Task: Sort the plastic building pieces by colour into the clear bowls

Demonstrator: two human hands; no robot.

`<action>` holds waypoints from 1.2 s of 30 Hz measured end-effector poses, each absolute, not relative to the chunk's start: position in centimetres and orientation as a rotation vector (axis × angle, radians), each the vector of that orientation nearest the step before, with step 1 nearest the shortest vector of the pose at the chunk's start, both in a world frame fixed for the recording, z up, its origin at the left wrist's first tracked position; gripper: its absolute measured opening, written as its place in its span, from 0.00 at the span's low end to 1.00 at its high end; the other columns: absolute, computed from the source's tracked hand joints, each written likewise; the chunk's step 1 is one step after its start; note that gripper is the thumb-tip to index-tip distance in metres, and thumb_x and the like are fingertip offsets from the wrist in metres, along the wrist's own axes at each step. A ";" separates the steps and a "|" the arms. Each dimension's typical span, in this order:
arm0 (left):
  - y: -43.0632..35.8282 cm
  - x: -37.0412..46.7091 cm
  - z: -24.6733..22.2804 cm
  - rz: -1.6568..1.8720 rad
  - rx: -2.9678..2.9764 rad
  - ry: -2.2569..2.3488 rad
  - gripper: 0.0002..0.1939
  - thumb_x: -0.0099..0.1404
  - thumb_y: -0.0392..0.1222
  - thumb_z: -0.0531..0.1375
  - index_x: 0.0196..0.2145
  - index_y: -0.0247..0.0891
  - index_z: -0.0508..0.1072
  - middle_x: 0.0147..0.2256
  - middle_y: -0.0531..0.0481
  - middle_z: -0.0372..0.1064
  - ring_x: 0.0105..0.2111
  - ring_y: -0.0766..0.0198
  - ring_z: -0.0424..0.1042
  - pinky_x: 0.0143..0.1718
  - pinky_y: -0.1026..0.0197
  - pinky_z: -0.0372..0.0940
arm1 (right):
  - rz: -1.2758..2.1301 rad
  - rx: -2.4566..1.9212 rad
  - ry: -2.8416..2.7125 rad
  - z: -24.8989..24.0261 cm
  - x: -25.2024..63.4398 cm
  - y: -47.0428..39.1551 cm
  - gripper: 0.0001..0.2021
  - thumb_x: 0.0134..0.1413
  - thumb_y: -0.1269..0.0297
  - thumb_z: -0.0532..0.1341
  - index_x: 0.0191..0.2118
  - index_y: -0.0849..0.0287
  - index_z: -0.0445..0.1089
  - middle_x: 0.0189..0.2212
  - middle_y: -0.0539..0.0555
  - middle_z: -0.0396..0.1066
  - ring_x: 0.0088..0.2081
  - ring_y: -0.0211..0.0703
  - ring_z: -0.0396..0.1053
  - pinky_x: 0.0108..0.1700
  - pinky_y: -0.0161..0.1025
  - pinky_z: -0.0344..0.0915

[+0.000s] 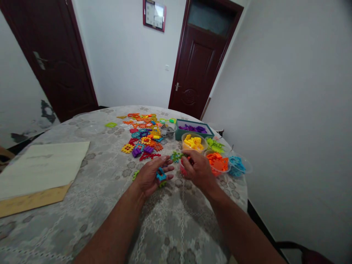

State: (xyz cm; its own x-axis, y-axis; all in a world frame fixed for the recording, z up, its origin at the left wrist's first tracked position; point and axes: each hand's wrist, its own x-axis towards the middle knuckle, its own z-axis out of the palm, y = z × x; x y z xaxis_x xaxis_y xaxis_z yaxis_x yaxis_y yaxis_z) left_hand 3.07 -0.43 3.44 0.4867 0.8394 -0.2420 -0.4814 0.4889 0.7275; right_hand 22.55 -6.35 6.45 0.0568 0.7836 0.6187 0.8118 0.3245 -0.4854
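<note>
My left hand is turned palm up with its fingers curled. A small blue interlocking toy piece rests against them, and a bit of lime green piece shows below it. My right hand is closed in a pinch at a green interlocking piece, partly hidden by the fingers. Another lime green piece lies beside my left wrist. Just behind my right hand stand tubs of yellow pieces and orange pieces; a pink-red batch shows under that hand.
A multicoloured spread of flat pieces covers the far middle of the patterned tablecloth. Behind the tubs is a teal box with purple pieces. Blue pieces sit in a tub at right. A pale board lies at left.
</note>
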 end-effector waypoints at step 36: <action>0.1 3.0 4.0 0.910 0.460 0.687 0.12 0.75 0.44 0.60 0.41 0.33 0.78 0.38 0.40 0.78 0.31 0.58 0.80 0.32 0.52 0.80 | -0.507 -2.397 -1.417 7.4 38.9 0.0 0.17 0.72 0.61 0.56 0.54 0.59 0.79 0.51 0.66 0.79 0.51 0.55 0.77 0.52 0.46 0.70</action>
